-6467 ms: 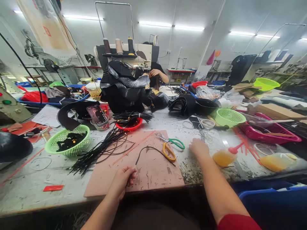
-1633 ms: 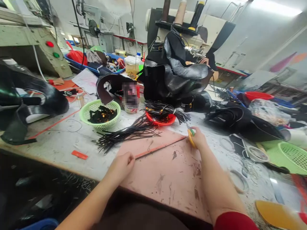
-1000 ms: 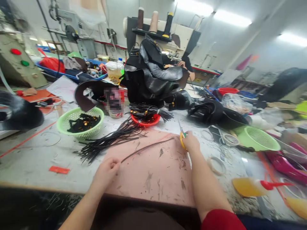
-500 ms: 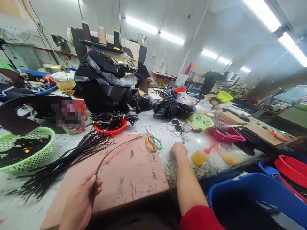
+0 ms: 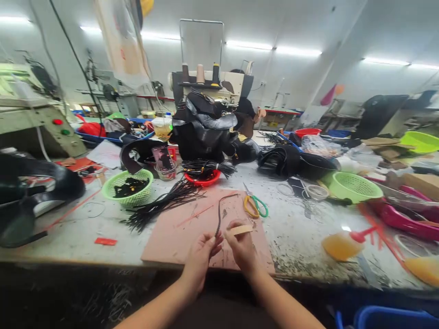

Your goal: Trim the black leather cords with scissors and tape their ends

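Note:
My left hand (image 5: 203, 253) pinches a thin dark cord (image 5: 219, 214), which curves up and to the right over the pink board (image 5: 171, 242). Close beside it, my right hand (image 5: 243, 249) is closed on a flat beige strip (image 5: 241, 230) that pokes out past its fingers. Scissors with yellow and green handles (image 5: 255, 205) lie at the board's upper right edge. Left of the board spreads a bundle of black cords (image 5: 157, 205), by a red bowl (image 5: 203, 180) heaped with more black cords.
Green baskets stand left (image 5: 132, 201) and right (image 5: 356, 194). A bottle of yellow liquid (image 5: 343, 246) lies at the right, near a magenta tray (image 5: 398, 219). Black leather pieces (image 5: 206, 132) are piled behind. Beyond them a person's hand (image 5: 261, 114) shows by a machine.
My right hand has come from the table right of the board to beside my left hand and now holds the beige strip. The view has swung left.

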`<state>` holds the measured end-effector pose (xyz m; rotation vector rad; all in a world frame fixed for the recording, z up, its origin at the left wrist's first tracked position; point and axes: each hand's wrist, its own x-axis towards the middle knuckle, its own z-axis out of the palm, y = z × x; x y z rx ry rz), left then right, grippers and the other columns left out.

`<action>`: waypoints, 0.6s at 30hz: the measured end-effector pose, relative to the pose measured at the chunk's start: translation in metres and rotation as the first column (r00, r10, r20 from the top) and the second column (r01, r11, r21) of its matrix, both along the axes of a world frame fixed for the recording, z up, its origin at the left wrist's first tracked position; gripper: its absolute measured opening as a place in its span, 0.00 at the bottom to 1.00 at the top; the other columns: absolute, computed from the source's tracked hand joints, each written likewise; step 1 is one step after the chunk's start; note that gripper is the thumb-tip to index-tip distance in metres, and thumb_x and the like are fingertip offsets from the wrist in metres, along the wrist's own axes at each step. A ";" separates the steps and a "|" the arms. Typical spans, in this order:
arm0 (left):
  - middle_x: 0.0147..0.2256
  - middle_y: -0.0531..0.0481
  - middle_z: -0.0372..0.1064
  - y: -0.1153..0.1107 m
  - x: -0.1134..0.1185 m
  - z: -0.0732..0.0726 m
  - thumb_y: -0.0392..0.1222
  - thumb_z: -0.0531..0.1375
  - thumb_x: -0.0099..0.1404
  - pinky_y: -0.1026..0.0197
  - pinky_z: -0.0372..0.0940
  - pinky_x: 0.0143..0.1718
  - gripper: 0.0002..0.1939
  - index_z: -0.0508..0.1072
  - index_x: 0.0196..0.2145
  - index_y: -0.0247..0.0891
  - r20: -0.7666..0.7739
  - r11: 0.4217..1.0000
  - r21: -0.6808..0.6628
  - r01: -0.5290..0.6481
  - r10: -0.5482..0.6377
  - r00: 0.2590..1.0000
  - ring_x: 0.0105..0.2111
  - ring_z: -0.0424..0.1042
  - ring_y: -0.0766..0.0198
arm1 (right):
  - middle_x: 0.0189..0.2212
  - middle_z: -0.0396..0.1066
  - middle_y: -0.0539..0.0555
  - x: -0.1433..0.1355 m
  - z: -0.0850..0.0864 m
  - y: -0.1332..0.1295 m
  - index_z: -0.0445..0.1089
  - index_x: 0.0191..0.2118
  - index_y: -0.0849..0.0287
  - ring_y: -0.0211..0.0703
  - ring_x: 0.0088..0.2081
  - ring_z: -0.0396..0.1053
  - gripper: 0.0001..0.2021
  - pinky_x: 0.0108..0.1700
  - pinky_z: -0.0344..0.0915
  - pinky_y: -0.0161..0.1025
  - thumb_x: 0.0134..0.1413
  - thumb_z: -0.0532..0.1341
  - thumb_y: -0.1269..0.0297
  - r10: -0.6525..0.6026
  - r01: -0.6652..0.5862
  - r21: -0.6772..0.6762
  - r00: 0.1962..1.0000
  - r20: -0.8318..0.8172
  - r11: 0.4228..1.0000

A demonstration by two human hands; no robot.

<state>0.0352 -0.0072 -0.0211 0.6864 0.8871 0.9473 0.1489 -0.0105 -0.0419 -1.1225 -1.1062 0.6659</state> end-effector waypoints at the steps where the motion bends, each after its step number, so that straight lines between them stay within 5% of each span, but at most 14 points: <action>1: 0.26 0.52 0.71 -0.002 -0.001 0.000 0.43 0.63 0.47 0.64 0.62 0.36 0.10 0.65 0.21 0.37 -0.002 1.000 0.014 -0.008 0.008 1.000 0.31 0.70 0.65 | 0.20 0.59 0.46 -0.005 0.002 -0.002 0.58 0.26 0.57 0.36 0.23 0.60 0.04 0.25 0.59 0.34 0.42 0.56 0.67 0.022 -0.023 0.009 0.997 0.070 1.000; 9: 0.16 0.58 0.62 -0.003 -0.005 -0.002 0.38 0.62 0.44 0.68 0.55 0.21 0.07 0.65 0.19 0.36 -0.085 0.992 0.077 -0.101 0.108 0.990 0.18 0.60 0.71 | 0.22 0.59 0.49 -0.022 -0.001 -0.012 0.56 0.25 0.56 0.39 0.25 0.61 0.04 0.25 0.60 0.36 0.43 0.53 0.72 0.009 -0.113 0.174 0.861 0.509 0.978; 13: 0.15 0.59 0.62 -0.002 -0.004 -0.006 0.41 0.62 0.44 0.68 0.54 0.20 0.09 0.64 0.20 0.36 -0.098 0.991 0.078 -0.108 0.116 0.988 0.17 0.60 0.71 | 0.27 0.60 0.51 -0.023 -0.003 -0.015 0.57 0.28 0.56 0.41 0.30 0.61 0.05 0.28 0.62 0.37 0.44 0.53 0.73 -0.116 -0.121 0.335 0.786 0.607 0.934; 18: 0.15 0.59 0.61 -0.002 -0.004 -0.007 0.42 0.61 0.45 0.68 0.53 0.19 0.09 0.63 0.20 0.37 -0.084 0.995 0.050 -0.081 0.085 0.993 0.16 0.59 0.71 | 0.27 0.60 0.51 -0.021 0.000 -0.015 0.57 0.30 0.56 0.41 0.30 0.62 0.05 0.27 0.62 0.36 0.47 0.54 0.72 -0.173 -0.110 0.349 0.707 0.686 0.931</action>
